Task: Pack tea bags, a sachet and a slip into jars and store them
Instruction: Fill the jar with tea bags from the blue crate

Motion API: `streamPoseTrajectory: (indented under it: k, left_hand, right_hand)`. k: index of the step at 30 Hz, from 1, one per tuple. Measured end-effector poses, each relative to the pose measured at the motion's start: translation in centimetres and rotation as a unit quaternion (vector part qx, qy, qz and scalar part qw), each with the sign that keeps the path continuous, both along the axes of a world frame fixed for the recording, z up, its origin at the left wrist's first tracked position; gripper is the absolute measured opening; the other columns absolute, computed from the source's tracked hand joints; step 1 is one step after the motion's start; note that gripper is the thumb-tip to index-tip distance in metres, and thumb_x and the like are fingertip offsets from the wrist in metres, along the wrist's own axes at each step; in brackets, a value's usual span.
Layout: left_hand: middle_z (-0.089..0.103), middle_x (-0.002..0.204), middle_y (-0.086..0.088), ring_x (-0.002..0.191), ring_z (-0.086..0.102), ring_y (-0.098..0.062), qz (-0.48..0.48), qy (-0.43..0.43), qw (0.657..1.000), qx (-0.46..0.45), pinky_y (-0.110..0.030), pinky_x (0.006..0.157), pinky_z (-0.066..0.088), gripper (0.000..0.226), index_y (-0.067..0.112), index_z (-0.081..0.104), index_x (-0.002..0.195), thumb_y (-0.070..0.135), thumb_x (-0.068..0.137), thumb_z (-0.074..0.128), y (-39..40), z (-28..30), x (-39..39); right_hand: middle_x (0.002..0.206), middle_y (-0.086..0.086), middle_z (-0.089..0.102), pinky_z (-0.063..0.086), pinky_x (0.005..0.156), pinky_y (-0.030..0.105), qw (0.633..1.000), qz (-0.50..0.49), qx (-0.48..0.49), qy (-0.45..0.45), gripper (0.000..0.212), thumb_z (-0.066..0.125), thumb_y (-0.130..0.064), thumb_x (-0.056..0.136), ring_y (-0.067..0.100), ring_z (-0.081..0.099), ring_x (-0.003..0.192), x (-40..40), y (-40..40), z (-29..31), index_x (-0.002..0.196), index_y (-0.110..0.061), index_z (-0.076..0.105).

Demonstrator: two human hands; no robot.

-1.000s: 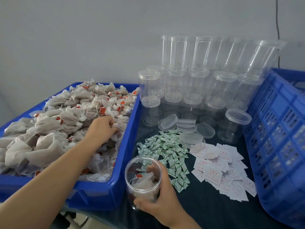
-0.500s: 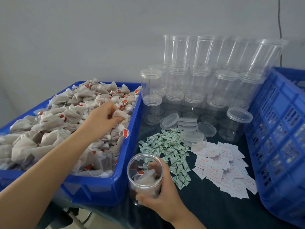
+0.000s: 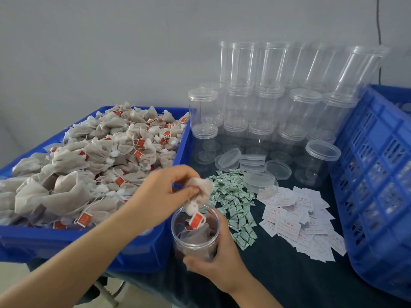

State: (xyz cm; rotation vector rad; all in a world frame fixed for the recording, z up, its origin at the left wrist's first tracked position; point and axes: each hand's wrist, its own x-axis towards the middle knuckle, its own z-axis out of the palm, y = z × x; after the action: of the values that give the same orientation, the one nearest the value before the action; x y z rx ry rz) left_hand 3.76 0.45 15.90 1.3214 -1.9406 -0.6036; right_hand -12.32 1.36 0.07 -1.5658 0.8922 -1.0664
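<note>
Filling step: your left hand [image 3: 163,194] is pinching 1 tea bag [image 3: 199,192] just above the open jar [image 3: 195,235], which your right hand [image 3: 219,261] is gripping low down. Next move, likely: be lowering the bag in, tag included, then releasing.

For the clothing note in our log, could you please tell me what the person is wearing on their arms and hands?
Nothing shows on either. The left hand and right hand are bare, with no gloves, rings or watch visible, and both forearms are uncovered as far as the frame reaches, so no sleeve is in view.
</note>
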Motion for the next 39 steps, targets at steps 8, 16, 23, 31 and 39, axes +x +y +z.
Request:
streamPoseTrajectory:
  k: [8, 16, 23, 31, 39]
  left_hand:
    - [0.067, 0.096, 0.021, 0.091, 0.061, 0.003, -0.044, -0.08, 0.995, -0.039, -0.018, 0.079, 0.048, 0.023, 0.027, 0.07, 0.092, 0.006, 0.085, 0.067, 0.8, -2.5, 0.0]
    - [0.068, 0.101, 0.012, 0.102, 0.053, 0.003, -0.107, -0.15, 0.977, -0.109, -0.012, 0.088, 0.041, 0.017, 0.015, 0.07, 0.089, 0.0, 0.081, 0.069, 1.7, -3.2, 0.5]
    - [0.069, 0.098, 0.01, 0.099, 0.053, 0.001, -0.153, -0.193, 0.967, -0.061, -0.013, 0.086, 0.042, 0.015, 0.016, 0.071, 0.095, 0.007, 0.085, 0.065, 1.3, -2.1, 0.7]
    - [0.063, 0.087, 0.008, 0.087, 0.051, -0.005, -0.161, -0.246, 0.955, -0.033, -0.021, 0.075, 0.042, 0.011, 0.017, 0.069, 0.092, 0.012, 0.087, 0.06, 1.0, -1.8, -0.8]
    - [0.063, 0.091, 0.011, 0.086, 0.053, 0.001, -0.179, -0.267, 0.947, 0.016, -0.012, 0.074, 0.043, 0.01, 0.023, 0.067, 0.094, 0.021, 0.088, 0.06, 0.2, -1.9, -1.6]
  right_hand:
    - [0.134, -0.009, 0.056, 0.053, 0.096, 0.031, 0.999, 0.015, -0.026, -0.029, 0.094, 0.085, -0.006, 0.069, 0.02, 0.059, 0.123, -0.2, -0.2, 0.7, 0.144, -0.033, 0.035]
    - [0.126, -0.004, 0.061, 0.056, 0.088, 0.037, 0.999, 0.022, -0.019, -0.035, 0.08, 0.084, -0.003, 0.071, 0.025, 0.064, 0.114, -0.1, -0.2, 0.5, 0.134, -0.03, 0.043]
    - [0.132, -0.003, 0.058, 0.054, 0.095, 0.036, 0.999, 0.016, 0.01, -0.043, 0.094, 0.087, -0.01, 0.072, 0.024, 0.062, 0.12, -0.1, -0.1, 0.1, 0.145, -0.025, 0.031]
    - [0.132, 0.005, 0.058, 0.053, 0.097, 0.051, 0.998, 0.03, 0.013, -0.058, 0.095, 0.084, -0.009, 0.07, 0.029, 0.063, 0.117, 0.0, -0.1, 0.2, 0.145, -0.029, 0.03]
    - [0.127, 0.004, 0.061, 0.056, 0.087, 0.038, 0.996, 0.039, -0.002, -0.079, 0.089, 0.079, 0.007, 0.07, 0.029, 0.065, 0.113, -0.1, -0.2, 0.6, 0.141, -0.027, 0.037]
